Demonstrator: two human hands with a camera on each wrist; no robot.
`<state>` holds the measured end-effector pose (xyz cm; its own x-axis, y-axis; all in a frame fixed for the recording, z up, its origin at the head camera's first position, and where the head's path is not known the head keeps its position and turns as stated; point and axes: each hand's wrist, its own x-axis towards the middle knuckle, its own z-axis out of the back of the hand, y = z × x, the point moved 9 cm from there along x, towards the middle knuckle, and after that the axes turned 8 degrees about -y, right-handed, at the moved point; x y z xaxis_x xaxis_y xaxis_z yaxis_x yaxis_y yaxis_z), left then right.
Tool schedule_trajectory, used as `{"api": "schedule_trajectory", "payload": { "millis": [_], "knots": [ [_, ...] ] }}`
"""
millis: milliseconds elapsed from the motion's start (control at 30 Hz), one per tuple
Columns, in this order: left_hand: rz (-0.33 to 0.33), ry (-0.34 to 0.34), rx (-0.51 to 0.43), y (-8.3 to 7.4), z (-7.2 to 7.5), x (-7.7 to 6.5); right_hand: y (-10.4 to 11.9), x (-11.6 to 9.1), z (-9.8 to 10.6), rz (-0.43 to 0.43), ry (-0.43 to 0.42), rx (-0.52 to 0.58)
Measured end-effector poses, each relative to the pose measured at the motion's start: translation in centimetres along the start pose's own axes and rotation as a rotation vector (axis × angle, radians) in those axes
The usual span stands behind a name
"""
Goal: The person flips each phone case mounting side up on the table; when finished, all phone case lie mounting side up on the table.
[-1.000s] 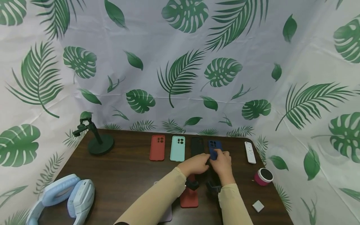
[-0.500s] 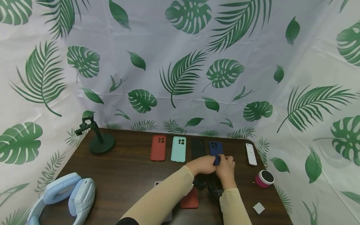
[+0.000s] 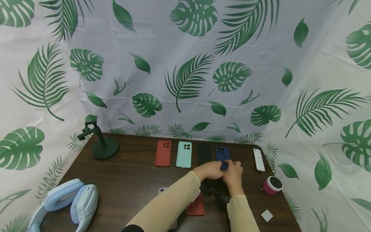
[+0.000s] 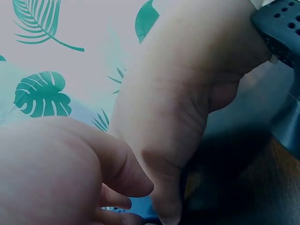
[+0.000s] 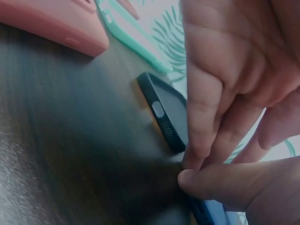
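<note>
A blue phone case [image 3: 221,152] with a camera cutout stands last on the right in the back row on the table. My left hand [image 3: 210,170] reaches across to its near end, and its fingers pinch there. From the other side my right hand [image 3: 233,175] grips the same end with thumb and fingers. The two hands meet closely, hiding the case's near edge. Only a blue strip of the case shows in the right wrist view, under a thumb [image 5: 225,185]. To its left lies a black phone case [image 3: 204,153].
Further left are a teal phone case [image 3: 184,154] and a red one [image 3: 163,153]. A red slab [image 3: 195,207] lies under the forearms. Around them are a dark stand [image 3: 105,148], blue headphones [image 3: 82,204], a white remote [image 3: 259,159], a pink round jar [image 3: 272,185] and a white cube [image 3: 267,215].
Both hands have shifted slightly right and toward the near end of the blue phone case, drawing closer together, so more of it shows. Over the last half second they barely moved.
</note>
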<state>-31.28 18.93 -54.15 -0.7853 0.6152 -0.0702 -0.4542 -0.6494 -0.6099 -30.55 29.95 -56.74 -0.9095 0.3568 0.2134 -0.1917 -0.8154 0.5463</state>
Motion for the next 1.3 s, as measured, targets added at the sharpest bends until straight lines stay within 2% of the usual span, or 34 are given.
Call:
{"api": "schedule_trajectory", "payload": {
  "millis": [133, 233, 400, 500, 667, 867, 1067, 1300],
  "knots": [
    [-0.005, -0.016, -0.006, -0.2, 0.1, 0.0, -0.2, 0.2, 0.2, 0.007, -0.011, 0.026],
    [0.015, -0.031, -0.009, -0.2, 0.1, -0.1, -0.6, 0.3, 0.2, 0.007, -0.015, 0.032],
    [0.035, -0.085, -0.010, -0.2, 0.3, -0.1, -0.8, 0.4, 0.5, 0.031, -0.021, 0.047],
    [0.030, -0.102, -0.020, -0.4, 0.5, -0.1, -0.7, 0.4, 0.9, 0.041, -0.009, 0.055],
    [-0.005, -0.099, -0.048, -0.9, 0.8, -0.3, -1.2, 0.1, 1.6, -0.006, 0.019, 0.021],
    [-0.045, -0.082, -0.089, -1.4, 1.1, -0.5, -1.3, -0.1, 2.3, -0.023, -0.004, -0.022],
    [-0.037, -0.033, -0.173, -1.5, 0.7, -0.8, -1.1, -0.3, 3.1, -0.006, -0.085, -0.018],
    [0.008, 0.054, -0.236, -1.4, -0.5, -1.2, -1.6, -0.8, 4.8, -0.025, -0.278, 0.028]
  ]
}}
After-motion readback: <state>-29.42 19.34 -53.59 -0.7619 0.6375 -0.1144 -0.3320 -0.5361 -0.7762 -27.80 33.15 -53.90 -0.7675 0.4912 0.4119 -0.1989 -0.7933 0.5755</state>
